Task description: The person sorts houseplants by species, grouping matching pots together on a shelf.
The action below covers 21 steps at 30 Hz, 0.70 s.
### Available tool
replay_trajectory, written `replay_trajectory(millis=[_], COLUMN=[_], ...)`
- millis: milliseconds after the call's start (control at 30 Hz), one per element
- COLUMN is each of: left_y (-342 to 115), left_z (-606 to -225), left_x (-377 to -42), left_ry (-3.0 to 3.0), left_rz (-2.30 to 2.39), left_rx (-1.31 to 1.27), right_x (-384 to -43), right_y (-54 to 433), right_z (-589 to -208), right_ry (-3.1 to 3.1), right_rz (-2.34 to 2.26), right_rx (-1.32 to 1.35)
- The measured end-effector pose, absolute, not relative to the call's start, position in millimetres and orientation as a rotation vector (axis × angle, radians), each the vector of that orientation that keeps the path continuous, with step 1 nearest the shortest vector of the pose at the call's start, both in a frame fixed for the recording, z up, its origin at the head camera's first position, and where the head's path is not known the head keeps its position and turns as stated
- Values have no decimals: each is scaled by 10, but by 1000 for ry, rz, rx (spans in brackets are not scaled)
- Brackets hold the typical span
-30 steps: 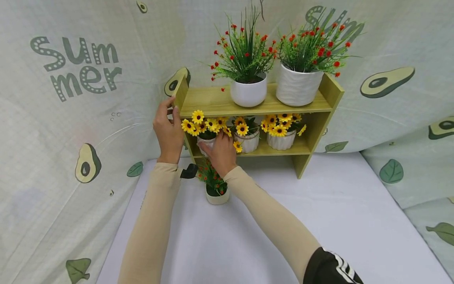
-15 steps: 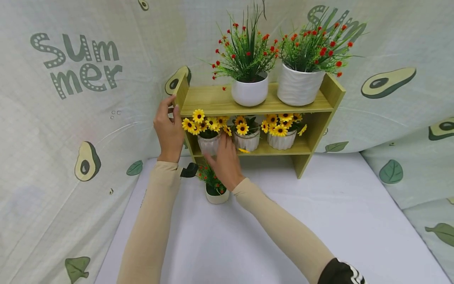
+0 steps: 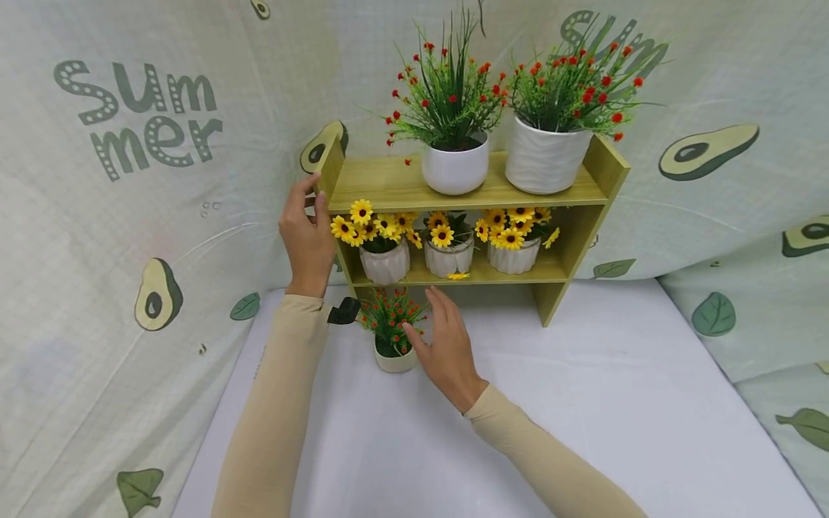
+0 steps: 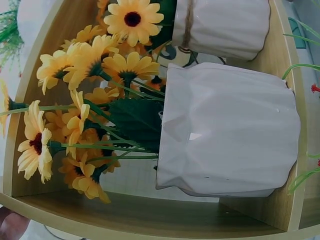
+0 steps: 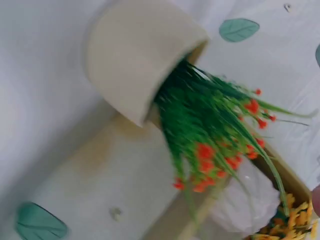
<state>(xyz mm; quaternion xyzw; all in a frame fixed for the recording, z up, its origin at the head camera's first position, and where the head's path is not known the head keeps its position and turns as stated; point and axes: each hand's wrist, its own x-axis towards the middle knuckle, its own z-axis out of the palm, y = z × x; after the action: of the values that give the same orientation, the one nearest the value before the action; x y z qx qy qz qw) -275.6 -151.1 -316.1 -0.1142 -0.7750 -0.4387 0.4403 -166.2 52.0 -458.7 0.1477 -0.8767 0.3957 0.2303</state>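
My left hand (image 3: pixel 307 241) holds the left side panel of the two-tier wooden shelf (image 3: pixel 382 188), with thumb and fingers at its edge. Just right of a small cream pot of red-flowered greenery (image 3: pixel 395 357), my right hand (image 3: pixel 448 352) hovers with fingers extended and nothing in it. That pot stands on the table before the shelf's left end. Close up in the right wrist view, the cream pot (image 5: pixel 140 55) looks blurred. On the lower tier, the left pot of yellow daisies (image 3: pixel 385 264) sits nearest my left hand; its white ribbed pot (image 4: pixel 230 132) fills the left wrist view.
Two more daisy pots, the middle one (image 3: pixel 450 259) and the right one (image 3: pixel 514 257), share the lower tier. Up top stand a smooth white pot (image 3: pixel 455 169) and a textured white pot (image 3: pixel 545 158), both with red flowers. A printed cloth (image 3: pixel 194 216) hangs behind the table (image 3: pixel 583 403).
My right hand has let go of the left daisy pot and drawn back down and right to beside the small cream pot. The left hand stays at the shelf's side.
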Motion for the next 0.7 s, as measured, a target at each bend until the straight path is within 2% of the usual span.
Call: replay_trajectory(millis=[267, 700], left_y=[-1526, -1526], left_z=[-3157, -3159], left_x=[-2762, -2758], left_ry=[-1918, -1929], left_rz=[-1091, -1096], left_rx=[-303, -296], right_x=[-1495, -1695], right_y=[715, 615], right_z=[-5022, -5448], right_ry=[-2402, -2720], right_rz=[1253, 1528], right_rx=[265, 291])
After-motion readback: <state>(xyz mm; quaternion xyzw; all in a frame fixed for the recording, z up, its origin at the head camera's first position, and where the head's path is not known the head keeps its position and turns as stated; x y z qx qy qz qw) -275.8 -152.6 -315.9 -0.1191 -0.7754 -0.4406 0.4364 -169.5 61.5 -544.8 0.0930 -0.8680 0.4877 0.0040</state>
